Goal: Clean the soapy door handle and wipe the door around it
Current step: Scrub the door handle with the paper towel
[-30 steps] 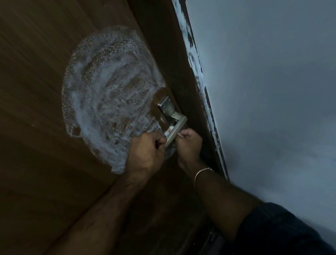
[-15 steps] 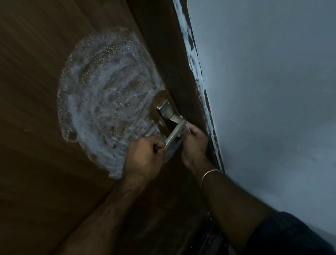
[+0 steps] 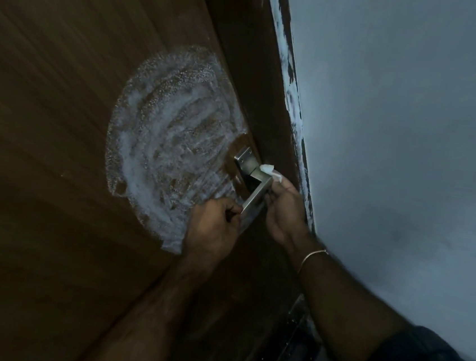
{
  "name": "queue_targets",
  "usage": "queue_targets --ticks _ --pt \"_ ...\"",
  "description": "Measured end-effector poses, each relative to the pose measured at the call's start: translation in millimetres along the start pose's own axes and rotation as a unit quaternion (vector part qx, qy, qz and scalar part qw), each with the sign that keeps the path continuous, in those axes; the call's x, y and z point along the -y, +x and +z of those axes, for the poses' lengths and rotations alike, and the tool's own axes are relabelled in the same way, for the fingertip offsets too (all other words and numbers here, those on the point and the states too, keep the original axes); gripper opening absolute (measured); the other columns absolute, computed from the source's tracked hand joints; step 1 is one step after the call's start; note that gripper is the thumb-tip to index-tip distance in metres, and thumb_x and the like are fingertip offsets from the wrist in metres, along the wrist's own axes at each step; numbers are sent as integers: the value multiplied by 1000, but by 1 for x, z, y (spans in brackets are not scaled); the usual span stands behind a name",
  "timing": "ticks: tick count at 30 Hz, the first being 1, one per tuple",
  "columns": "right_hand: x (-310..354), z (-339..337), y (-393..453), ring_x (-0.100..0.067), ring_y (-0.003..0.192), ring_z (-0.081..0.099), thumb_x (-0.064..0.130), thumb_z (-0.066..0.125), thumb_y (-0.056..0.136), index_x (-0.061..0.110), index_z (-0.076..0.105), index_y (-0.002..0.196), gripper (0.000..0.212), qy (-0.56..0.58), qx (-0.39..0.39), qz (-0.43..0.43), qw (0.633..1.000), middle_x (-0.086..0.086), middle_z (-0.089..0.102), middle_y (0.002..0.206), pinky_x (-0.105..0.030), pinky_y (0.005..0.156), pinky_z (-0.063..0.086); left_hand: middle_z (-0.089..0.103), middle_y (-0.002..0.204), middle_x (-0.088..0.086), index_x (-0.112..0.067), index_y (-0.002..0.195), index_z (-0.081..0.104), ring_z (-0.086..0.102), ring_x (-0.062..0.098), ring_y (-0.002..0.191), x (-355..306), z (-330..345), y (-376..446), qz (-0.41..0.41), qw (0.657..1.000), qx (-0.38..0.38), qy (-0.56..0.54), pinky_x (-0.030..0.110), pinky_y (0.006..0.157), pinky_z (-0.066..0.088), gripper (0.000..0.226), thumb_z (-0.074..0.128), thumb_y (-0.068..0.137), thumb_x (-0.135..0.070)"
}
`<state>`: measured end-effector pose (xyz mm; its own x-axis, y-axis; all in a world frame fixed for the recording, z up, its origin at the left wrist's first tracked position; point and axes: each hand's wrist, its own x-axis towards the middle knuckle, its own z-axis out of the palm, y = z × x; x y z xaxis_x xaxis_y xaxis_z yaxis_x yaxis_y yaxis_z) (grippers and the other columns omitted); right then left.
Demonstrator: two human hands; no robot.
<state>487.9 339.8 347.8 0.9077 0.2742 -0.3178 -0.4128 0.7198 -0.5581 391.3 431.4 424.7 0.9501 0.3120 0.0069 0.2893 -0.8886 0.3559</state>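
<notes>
A silver lever door handle [image 3: 255,195] juts from a brown wooden door [image 3: 59,132]. A wide patch of white soap foam [image 3: 170,143] covers the door left of the handle. My left hand [image 3: 211,227] is closed around the handle's lower end. My right hand [image 3: 283,208] sits against the handle's right side and pinches a small white cloth or tissue [image 3: 270,172] pressed on the handle's upper bend, near its square base plate [image 3: 245,159].
A dark door frame [image 3: 259,79] with smeared white paint along its edge runs diagonally beside a pale blue-grey wall [image 3: 397,138]. A thin bracelet [image 3: 312,254] circles my right wrist. The scene is dim.
My right hand has slid up along the handle from its lower end to the upper bend, and the white cloth now shows at the top. My left hand stays on the lower end.
</notes>
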Motion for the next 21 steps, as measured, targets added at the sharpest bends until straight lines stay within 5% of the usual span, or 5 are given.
queue_targets --ticks 5,8,11,14,21 --pt "9 -6 4 -18 112 61 7 35 104 11 63 117 31 13 33 63 997 -7 69 110 -32 103 45 71 112 -9 -23 114 72 59 -4 87 1 -1 -3 1 1000 2 -26 11 72 49 21 62 100 -12" --pt "19 -7 3 -11 104 70 12 41 99 22 69 111 32 -83 84 20 993 2 75 111 -21 81 54 69 117 -10 -26 118 70 63 1 96 3 0 -5 -21 998 15 -54 24 86 58 23 61 101 -14" --pt "22 2 6 -8 100 72 14 51 94 23 71 117 31 -208 81 -39 974 9 76 107 -25 87 56 70 116 -11 -24 117 71 61 -1 95 5 1 -3 -21 998 7 -57 17 82 53 22 62 100 -14" --pt "22 12 8 -16 116 65 14 58 94 20 64 131 38 -381 52 -130 914 2 70 126 -39 105 50 72 109 -10 -25 111 74 59 -6 83 6 3 -1 -16 998 3 -57 10 71 45 19 63 100 -14" --pt "32 46 -4 -14 103 68 -8 56 84 9 77 107 35 -472 -12 -367 801 -5 74 112 -23 100 51 70 106 -11 -27 111 73 62 0 77 8 5 1 -35 996 13 -79 23 72 55 21 60 101 -15"
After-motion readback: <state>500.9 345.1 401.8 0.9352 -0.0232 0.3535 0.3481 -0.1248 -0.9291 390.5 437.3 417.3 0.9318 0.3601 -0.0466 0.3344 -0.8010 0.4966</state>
